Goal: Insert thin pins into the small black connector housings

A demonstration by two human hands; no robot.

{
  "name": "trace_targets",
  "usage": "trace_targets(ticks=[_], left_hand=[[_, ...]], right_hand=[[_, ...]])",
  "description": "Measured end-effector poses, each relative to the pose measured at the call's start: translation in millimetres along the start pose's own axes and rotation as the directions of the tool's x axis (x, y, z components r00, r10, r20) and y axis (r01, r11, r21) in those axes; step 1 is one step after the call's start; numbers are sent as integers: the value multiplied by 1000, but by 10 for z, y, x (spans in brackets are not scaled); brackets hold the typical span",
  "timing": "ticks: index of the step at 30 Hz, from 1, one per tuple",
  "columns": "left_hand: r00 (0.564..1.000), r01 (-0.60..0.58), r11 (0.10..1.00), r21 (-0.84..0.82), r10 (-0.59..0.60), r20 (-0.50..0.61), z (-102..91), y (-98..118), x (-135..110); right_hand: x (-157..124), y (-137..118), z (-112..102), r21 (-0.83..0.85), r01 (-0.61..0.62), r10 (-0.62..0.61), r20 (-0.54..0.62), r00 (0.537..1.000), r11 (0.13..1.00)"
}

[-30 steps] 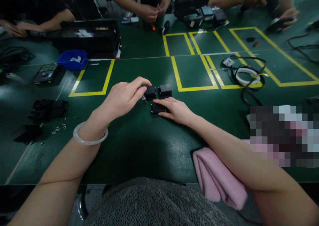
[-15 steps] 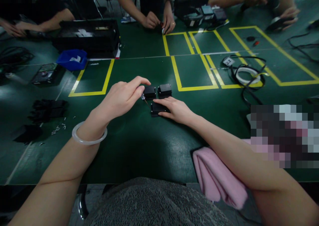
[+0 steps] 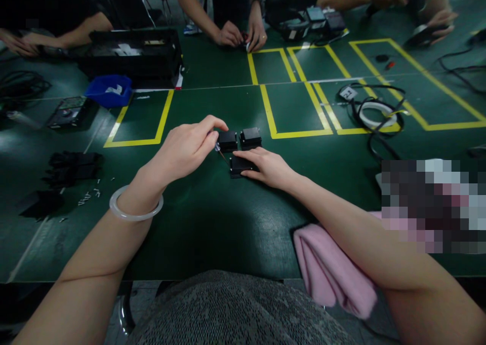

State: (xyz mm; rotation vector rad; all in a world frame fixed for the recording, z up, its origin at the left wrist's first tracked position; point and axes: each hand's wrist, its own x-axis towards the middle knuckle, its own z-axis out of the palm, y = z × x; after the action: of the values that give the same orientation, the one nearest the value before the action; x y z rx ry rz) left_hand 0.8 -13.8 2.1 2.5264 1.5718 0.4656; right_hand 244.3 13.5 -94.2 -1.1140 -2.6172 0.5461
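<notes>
My left hand (image 3: pixel 193 145) is closed round the clear handle of a small screwdriver (image 3: pixel 217 147). The thin shaft slants down toward the left edge of the nearest black box (image 3: pixel 237 166); whether its tip touches a screw there is too small to tell. My right hand (image 3: pixel 268 166) grips that box from the right, thumb and fingers on its top and side. Just behind stand two similar black boxes, one (image 3: pixel 228 139) by my left fingertips and the other (image 3: pixel 250 136) to its right. Small screws show at their edges.
At left lie loose screws (image 3: pixel 85 199) and several black parts (image 3: pixel 74 167). A blue bin (image 3: pixel 109 90) stands beyond them. Coiled cable (image 3: pixel 377 114) lies at right, and a pink cloth (image 3: pixel 322 264) hangs over the front edge. Co-workers' hands (image 3: pixel 243 36) are across the table.
</notes>
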Motion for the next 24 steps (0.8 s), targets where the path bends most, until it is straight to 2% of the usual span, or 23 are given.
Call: trace_targets(ticks=[24], left_hand=[[998,34,999,-40,-32,53,-44,-45,25]], right_hand=[[-3,-24,-23,5,-26,26,17,1000,1000]])
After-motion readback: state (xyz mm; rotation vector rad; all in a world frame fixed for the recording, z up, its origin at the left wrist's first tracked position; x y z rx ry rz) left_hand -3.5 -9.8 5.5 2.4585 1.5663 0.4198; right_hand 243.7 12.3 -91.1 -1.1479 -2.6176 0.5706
